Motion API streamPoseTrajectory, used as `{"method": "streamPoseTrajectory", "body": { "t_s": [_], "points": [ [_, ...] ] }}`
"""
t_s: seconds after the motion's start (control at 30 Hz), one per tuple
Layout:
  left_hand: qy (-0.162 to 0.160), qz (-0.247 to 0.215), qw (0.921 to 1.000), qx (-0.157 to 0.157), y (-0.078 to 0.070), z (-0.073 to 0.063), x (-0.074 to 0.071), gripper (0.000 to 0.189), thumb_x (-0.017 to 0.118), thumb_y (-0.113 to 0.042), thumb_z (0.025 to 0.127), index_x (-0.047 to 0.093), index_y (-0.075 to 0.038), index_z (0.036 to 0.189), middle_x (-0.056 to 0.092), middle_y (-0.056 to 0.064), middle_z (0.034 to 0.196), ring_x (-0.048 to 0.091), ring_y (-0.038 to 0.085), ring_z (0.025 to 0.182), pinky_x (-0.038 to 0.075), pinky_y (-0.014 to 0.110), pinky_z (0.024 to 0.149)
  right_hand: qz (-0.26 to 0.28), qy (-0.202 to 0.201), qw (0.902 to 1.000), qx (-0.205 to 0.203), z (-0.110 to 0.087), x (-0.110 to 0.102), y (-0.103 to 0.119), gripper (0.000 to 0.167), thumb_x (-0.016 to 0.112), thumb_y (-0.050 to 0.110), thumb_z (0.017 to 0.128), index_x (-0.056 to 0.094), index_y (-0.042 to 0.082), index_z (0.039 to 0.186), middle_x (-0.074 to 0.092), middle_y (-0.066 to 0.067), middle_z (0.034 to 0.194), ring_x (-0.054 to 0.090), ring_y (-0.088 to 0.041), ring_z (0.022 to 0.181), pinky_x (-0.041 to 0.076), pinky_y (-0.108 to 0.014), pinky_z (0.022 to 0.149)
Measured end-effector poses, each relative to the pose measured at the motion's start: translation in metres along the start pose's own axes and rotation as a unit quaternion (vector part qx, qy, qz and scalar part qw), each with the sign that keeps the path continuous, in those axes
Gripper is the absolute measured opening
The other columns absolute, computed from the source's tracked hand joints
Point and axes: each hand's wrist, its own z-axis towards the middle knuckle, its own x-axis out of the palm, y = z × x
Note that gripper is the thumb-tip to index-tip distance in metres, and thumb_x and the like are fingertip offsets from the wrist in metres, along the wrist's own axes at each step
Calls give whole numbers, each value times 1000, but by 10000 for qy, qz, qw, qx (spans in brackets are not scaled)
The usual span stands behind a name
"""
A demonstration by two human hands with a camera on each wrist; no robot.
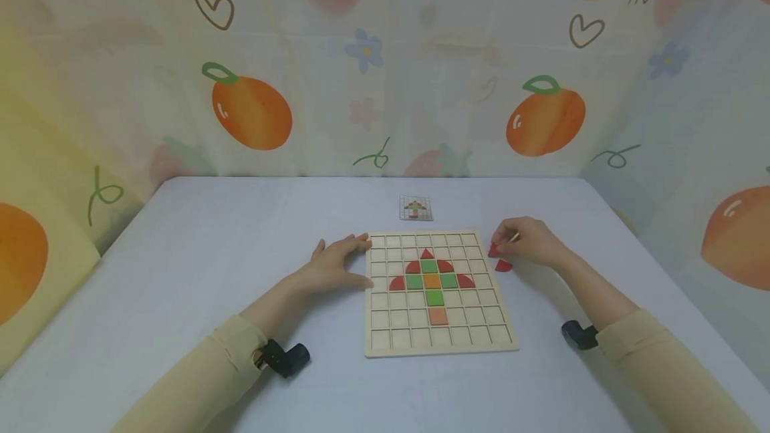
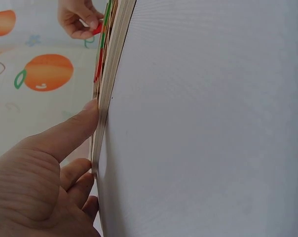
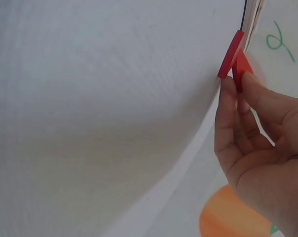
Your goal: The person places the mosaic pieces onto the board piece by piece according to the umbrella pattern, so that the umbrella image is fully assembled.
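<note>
A square wooden grid board point(image 1: 385, 339) lies on the table, with a figure of coloured tiles near its middle. The figure has a red triangle point(image 1: 426, 254) on top, red rounded tiles point(image 1: 398, 283) on both sides, green squares point(image 1: 434, 298), an orange square point(image 1: 432, 281) and a salmon square point(image 1: 438, 316). My left hand point(image 1: 331, 264) is spread at the board's left edge, thumb and fingertips touching it. Off the right edge, my right hand point(image 1: 529, 240) pinches a red tile point(image 3: 242, 66) between thumb and fingers. Close under those fingertips lies another red tile point(image 1: 504, 265).
A small pattern card point(image 1: 416, 208) with a similar figure on a grid lies beyond the board. The white table point(image 1: 240, 232) ends at the back against a hanging cloth point(image 1: 325, 72) printed with oranges. A black wrist camera point(image 1: 285, 359) is on the left forearm, another point(image 1: 579, 335) on the right.
</note>
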Motion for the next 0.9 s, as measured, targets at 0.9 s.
{"method": "streamPoseTrajectory", "body": {
  "t_s": [0.9],
  "points": [
    [27, 12, 10000, -22, -1, 0, 0, 78, 80, -38, 78, 49, -15, 145, 35, 1, 162, 22, 31, 155, -6, 69, 120, 943, 1551, 9796, -862, -20, 20, 55, 15, 71, 14, 88, 75, 15, 103, 73, -2, 102, 62, -17, 90, 52, -26, 79]
  ]
}}
